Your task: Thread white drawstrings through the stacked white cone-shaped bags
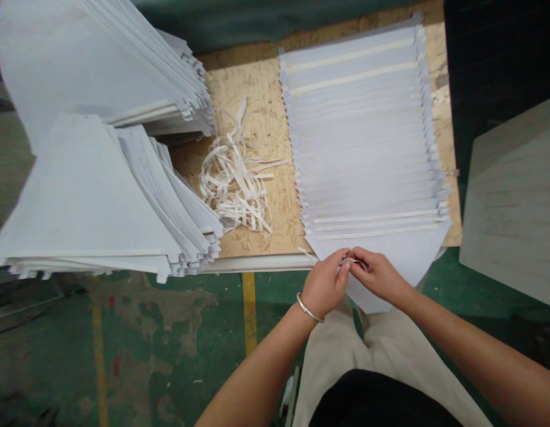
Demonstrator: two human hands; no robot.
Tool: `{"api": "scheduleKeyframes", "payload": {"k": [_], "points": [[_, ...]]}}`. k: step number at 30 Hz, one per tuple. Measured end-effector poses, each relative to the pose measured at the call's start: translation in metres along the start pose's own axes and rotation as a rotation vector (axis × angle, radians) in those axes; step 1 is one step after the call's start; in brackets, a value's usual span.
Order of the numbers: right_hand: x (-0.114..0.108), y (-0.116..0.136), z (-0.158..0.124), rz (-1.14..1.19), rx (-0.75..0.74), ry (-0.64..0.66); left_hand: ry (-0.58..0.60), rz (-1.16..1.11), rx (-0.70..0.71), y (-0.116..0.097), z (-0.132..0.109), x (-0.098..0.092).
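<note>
My left hand, with a bracelet at the wrist, and my right hand meet fingertip to fingertip over the front table edge. Both are closed in a pinch on a thin white strip, mostly covered by the fingers. Another pale strip end pokes out left of my left hand. Beneath the hands, the nearest white sheet hangs over the edge. It belongs to a row of overlapping white sheets, staggered so that only narrow bands show, with cream strips across some of them.
A tangle of loose white strips lies on the wooden tabletop. Two tall stacks of white sheets, a front stack and a back stack, stand at left. A pale panel is at right. The green floor shows below.
</note>
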State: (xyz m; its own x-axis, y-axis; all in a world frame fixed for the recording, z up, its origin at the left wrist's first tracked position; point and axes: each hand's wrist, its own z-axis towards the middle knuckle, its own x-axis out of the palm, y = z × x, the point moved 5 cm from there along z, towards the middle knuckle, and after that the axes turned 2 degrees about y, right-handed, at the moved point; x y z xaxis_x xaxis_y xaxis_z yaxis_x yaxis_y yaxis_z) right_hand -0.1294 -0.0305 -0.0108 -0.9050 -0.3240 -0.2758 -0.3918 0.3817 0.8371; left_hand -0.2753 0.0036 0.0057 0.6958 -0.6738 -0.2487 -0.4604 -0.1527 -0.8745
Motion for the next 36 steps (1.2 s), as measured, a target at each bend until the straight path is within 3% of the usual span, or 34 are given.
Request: {"api": "scheduleKeyframes", "payload": {"k": [3,9,18,23,27,32,36], "points": [[-0.022,-0.008,-0.003,0.062,0.081,-0.008,0.118,-0.059,-0.141,0.011,0.015,0.012],[-0.08,-0.047,-0.017,0.118,0.251,-0.031,0.126,-0.067,-0.19,0.038,0.025,-0.013],[-0.142,-0.101,-0.012,-0.103,0.256,-0.167,-0.065,-0.034,-0.245,0.066,0.054,-0.037],[-0.168,-0.108,-0.011,-0.41,0.31,-0.337,-0.198,-0.011,-0.26,0.068,0.067,-0.048],[-0.179,-0.112,-0.003,-0.358,0.308,-0.331,-0.3,-0.047,-0.281,0.078,0.077,-0.052],[-0.197,-0.112,0.003,-0.396,0.429,-0.462,-0.464,-0.054,-0.286,0.09,0.09,-0.052],[-0.206,-0.116,0.004,-0.443,0.443,-0.484,-0.486,-0.053,-0.283,0.089,0.097,-0.048]]}}
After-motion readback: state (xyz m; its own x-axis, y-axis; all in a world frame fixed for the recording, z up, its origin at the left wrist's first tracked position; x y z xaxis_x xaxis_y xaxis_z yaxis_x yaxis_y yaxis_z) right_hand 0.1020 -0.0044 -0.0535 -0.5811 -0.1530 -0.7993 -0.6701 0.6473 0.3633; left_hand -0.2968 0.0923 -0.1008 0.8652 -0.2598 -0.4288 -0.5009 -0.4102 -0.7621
